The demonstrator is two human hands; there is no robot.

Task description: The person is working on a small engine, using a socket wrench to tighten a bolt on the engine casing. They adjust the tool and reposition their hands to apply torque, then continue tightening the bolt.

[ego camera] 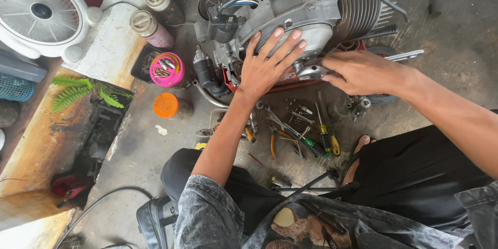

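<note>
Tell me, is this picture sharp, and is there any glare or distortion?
Head view: mostly sharp on the left hand, right hand and engine; soft daylight with faint shadows; the fan looks washed out; edges bend from the wide lens.

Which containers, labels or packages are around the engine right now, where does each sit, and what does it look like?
Pink round tub: left of the grey engine, open, holding metal bits.
Orange round lid: on the floor below the pink tub, printed top.
Two spray cans: upper left by the concrete ledge, metal tops, one pinkish, one dark.
Left hand: flat on the engine cover.
Right hand: on a metal part beside it.
</note>
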